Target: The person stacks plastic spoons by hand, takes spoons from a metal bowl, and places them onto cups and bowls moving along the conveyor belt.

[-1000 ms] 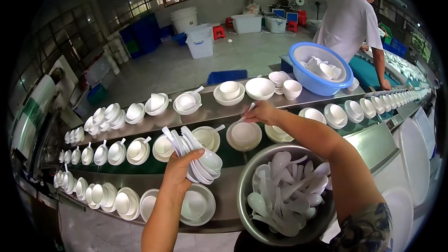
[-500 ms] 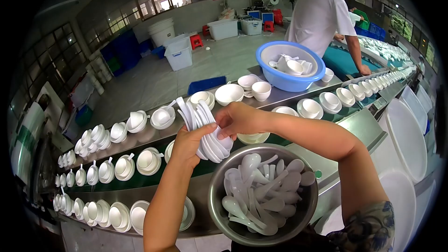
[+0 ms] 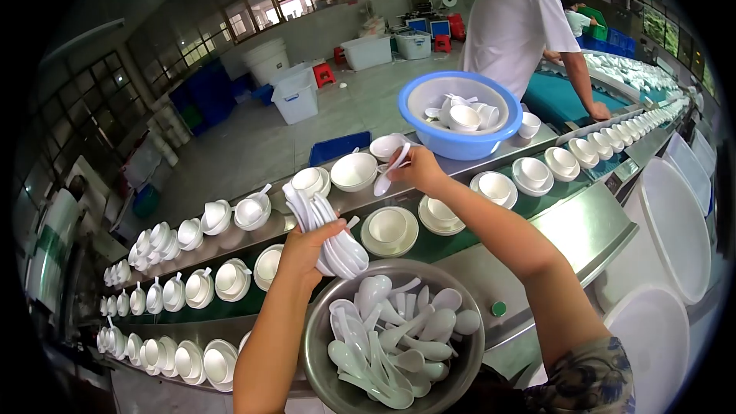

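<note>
My left hand (image 3: pixel 308 251) is closed round a stack of white spoons (image 3: pixel 337 249), their handles pointing up and away. One white spoon (image 3: pixel 391 171) is pinched in my right hand (image 3: pixel 416 169), above the back ledge beside a white bowl (image 3: pixel 354 172). Below both hands a steel basin (image 3: pixel 316 337) holds many loose white spoons (image 3: pixel 383 337). A bowl on a plate (image 3: pixel 389 231) sits on the green belt (image 3: pixel 475 234) between my hands, with no spoon visible in it. Farther left, bowl sets (image 3: pixel 232 278) on the belt have spoons in them.
A blue tub (image 3: pixel 460 143) with white cups and spoons stands on the back ledge (image 3: pixel 521 150). Behind it a person in a white shirt (image 3: pixel 510 23) leans on the line. A green button (image 3: pixel 499 308) is on the metal panel at right. Large white tubs (image 3: pixel 652 234) stand farther right.
My right hand has moved from the spoon stack up and to the right, now with a single spoon. The view has shifted, and the basin appears farther left.
</note>
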`<action>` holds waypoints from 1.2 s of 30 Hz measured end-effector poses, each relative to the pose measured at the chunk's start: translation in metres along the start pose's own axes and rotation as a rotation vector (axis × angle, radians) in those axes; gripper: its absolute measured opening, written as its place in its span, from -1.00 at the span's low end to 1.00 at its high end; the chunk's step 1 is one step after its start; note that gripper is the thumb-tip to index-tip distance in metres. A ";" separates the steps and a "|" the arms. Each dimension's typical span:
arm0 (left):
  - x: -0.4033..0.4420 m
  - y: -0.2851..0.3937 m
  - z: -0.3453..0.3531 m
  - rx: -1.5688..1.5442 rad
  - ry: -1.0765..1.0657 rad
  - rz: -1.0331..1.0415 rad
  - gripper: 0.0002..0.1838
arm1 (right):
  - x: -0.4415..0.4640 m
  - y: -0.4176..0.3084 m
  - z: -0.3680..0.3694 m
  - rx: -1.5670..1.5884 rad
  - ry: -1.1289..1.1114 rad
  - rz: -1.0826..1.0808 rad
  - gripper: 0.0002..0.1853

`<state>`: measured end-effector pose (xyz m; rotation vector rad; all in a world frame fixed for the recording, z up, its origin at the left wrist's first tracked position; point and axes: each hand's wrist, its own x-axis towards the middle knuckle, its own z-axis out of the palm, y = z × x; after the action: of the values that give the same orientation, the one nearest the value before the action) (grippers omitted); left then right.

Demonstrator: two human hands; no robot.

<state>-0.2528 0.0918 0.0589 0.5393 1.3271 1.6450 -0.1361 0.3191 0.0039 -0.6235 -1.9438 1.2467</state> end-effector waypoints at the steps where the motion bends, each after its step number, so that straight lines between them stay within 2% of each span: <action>1: -0.004 0.001 -0.004 0.006 0.008 0.006 -0.63 | 0.003 0.015 0.004 0.009 -0.004 -0.006 -0.80; 4: -0.016 0.001 -0.013 0.013 0.042 0.005 -0.62 | 0.000 0.053 0.023 -0.011 0.041 -0.006 -0.80; 7: -0.029 0.001 -0.014 0.027 0.084 -0.007 -0.61 | -0.003 0.065 0.036 0.071 -0.074 0.176 -0.85; 10: -0.036 -0.003 -0.019 0.025 0.072 -0.007 -0.61 | -0.005 0.055 0.031 0.029 -0.205 0.205 -0.85; 11: -0.038 -0.004 -0.020 0.024 0.076 -0.010 -0.61 | -0.001 0.055 0.026 -0.067 -0.272 0.257 -0.70; 12: -0.039 -0.005 -0.018 0.023 0.078 -0.008 -0.62 | 0.000 0.057 0.020 -0.067 -0.272 0.257 -0.70; 14: -0.040 -0.005 -0.015 0.022 0.078 -0.005 -0.63 | 0.000 0.057 0.008 0.176 -0.335 0.228 -0.50; 15: -0.041 -0.004 -0.013 0.012 0.073 -0.014 -0.64 | 0.000 0.056 0.002 0.109 -0.231 0.247 -0.39; 16: -0.040 -0.002 -0.011 0.002 0.067 -0.020 -0.64 | 0.001 0.050 -0.004 0.110 -0.227 0.240 -0.39; 18: -0.037 0.001 -0.006 0.003 0.041 -0.032 -0.65 | -0.002 0.029 -0.020 -0.508 0.045 -0.093 -0.46; 20: -0.028 -0.001 0.003 -0.005 0.007 -0.055 -0.66 | -0.022 -0.026 -0.011 -0.057 -0.092 -0.248 -0.53; 22: -0.018 -0.006 0.016 0.084 -0.072 -0.098 -0.66 | -0.056 -0.087 -0.004 0.324 -0.424 -0.020 -0.62; 24: -0.011 -0.012 0.033 0.129 -0.141 -0.119 -0.66 | -0.061 -0.091 0.001 0.262 -0.546 -0.034 -0.68; 26: -0.003 -0.019 0.050 0.188 -0.200 -0.036 -0.63 | -0.061 -0.081 -0.003 0.252 -0.511 -0.028 -0.71; 30: -0.002 -0.021 0.072 0.173 -0.206 -0.127 -0.64 | -0.071 -0.060 -0.018 0.516 -0.321 0.053 -0.75; 34: 0.014 -0.037 0.074 0.193 -0.247 -0.086 -0.64 | -0.072 -0.050 -0.042 0.441 -0.293 0.133 -0.84; 36: 0.017 -0.035 0.076 0.267 -0.170 -0.041 -0.69 | -0.060 -0.037 -0.057 0.554 -0.193 0.096 -0.83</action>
<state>-0.1876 0.1453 0.0475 0.7870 1.4278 1.3643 -0.0545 0.2926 0.0340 -0.3200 -1.6122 1.8665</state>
